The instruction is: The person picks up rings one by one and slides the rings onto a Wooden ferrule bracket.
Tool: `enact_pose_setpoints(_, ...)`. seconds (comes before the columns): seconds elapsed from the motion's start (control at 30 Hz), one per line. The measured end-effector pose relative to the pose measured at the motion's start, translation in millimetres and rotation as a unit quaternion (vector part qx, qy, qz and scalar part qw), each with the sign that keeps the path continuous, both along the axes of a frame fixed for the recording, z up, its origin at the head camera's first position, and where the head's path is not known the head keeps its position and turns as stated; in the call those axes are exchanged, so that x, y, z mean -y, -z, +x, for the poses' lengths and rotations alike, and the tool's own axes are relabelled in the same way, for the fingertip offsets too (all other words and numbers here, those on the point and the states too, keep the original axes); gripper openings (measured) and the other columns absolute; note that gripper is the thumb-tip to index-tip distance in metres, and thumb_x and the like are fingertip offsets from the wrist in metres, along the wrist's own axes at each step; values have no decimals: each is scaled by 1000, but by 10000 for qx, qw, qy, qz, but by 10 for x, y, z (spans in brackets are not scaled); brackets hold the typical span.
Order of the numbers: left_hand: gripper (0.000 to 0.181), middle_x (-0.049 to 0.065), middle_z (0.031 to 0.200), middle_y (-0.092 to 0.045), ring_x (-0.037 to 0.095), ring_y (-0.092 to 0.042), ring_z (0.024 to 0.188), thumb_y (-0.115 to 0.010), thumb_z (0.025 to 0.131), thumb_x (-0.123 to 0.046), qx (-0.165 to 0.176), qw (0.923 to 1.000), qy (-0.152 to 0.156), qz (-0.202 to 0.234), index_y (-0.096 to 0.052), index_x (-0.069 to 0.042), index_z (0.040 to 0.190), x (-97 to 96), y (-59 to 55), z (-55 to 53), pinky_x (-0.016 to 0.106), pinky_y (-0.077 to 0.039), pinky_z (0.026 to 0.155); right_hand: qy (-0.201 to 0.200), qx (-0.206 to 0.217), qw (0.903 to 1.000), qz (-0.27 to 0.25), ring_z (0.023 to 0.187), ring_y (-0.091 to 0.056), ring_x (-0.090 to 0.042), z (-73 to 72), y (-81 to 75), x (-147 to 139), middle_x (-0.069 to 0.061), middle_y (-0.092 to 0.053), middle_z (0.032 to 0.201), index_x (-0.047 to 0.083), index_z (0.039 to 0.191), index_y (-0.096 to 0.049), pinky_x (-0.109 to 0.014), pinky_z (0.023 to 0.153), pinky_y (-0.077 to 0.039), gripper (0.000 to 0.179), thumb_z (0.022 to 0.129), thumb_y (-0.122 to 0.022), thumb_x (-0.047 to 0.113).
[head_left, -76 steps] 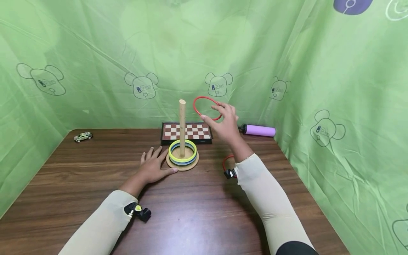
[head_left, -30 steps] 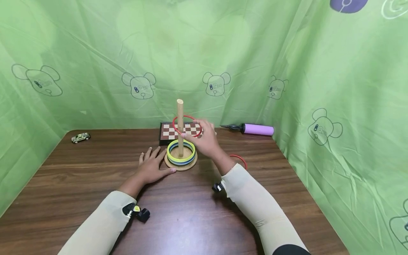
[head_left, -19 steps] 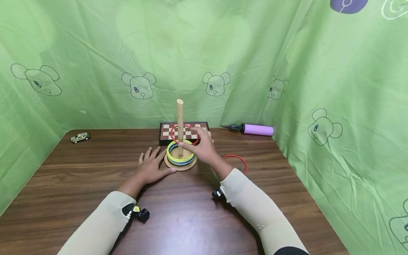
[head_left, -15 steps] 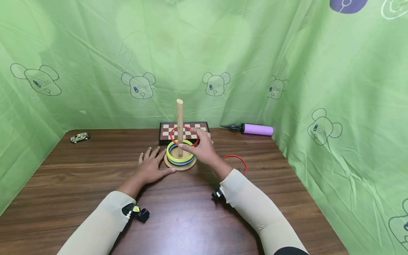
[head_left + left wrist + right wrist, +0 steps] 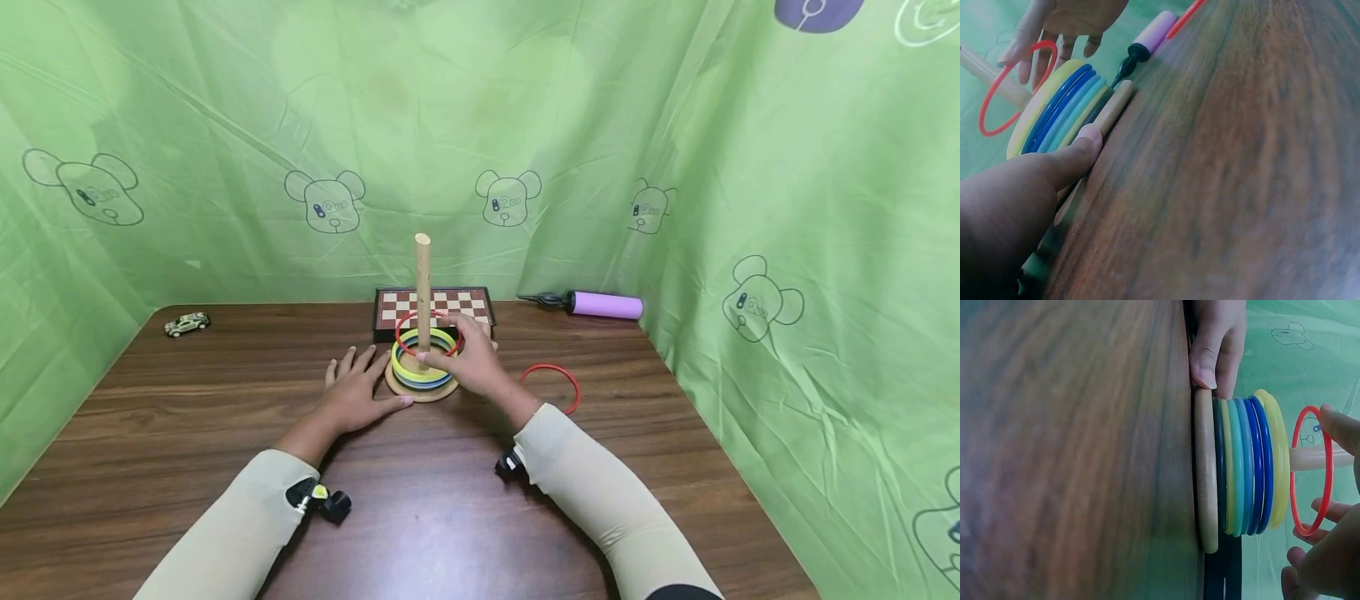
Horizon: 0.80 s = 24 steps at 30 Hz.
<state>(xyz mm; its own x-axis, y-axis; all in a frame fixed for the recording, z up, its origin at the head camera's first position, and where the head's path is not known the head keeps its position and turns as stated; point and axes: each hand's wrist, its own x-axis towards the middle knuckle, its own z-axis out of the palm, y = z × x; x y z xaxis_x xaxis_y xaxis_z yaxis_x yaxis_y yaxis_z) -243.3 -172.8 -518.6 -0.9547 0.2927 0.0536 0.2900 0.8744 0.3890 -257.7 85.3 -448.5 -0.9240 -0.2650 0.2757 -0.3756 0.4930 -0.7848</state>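
Observation:
A wooden peg point(image 5: 423, 283) stands upright on a round base point(image 5: 431, 398). Stacked round its foot are several coloured rings, with a yellow ring point(image 5: 1280, 456) uppermost and blue, teal and dark ones beneath. My right hand point(image 5: 472, 358) pinches a red ring point(image 5: 1329, 469) between thumb and fingers. This ring encircles the peg, tilted slightly, a small gap above the yellow ring in the right wrist view. With fingers spread, my left hand point(image 5: 358, 398) rests on the table beside the base, its thumb touching the base's edge in the left wrist view.
Another red ring point(image 5: 551, 367) lies on the wooden table point(image 5: 420, 517) right of the peg. Behind the peg is a checkered game board point(image 5: 390, 308). A purple hand pump point(image 5: 606, 305) lies at the back right, a toy car point(image 5: 187, 324) at the back left. Green curtain point(image 5: 420, 100) surrounds the table.
My right hand has carried the red ring leftward over the peg's top and down along it, close to the stack. The left hand has stayed by the base.

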Motion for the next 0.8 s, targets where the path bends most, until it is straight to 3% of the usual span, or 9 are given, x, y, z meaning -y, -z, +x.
enact_pose_setpoints(0.47, 111, 25, 179, -27, 58, -11, 166, -64, 91, -85, 29, 10000, -7, 38, -35, -15, 173, -2, 0, -6, 83, -5, 128, 150, 138, 9991, 384, 149, -40, -33, 39, 122, 12, -2, -60, 159, 13, 154, -60, -60, 120, -32, 84, 85, -95, 46)
enact_pose_setpoints(0.8, 110, 26, 179, -27, 59, -12, 166, -65, 91, -83, 30, 10000, 1, 40, -34, -16, 173, -5, -13, 0, 83, -6, 128, 155, 268, 9982, 515, 148, -40, -34, 40, 132, 18, -5, -57, 163, 10, 158, -56, -59, 121, -35, 90, 84, -96, 43)
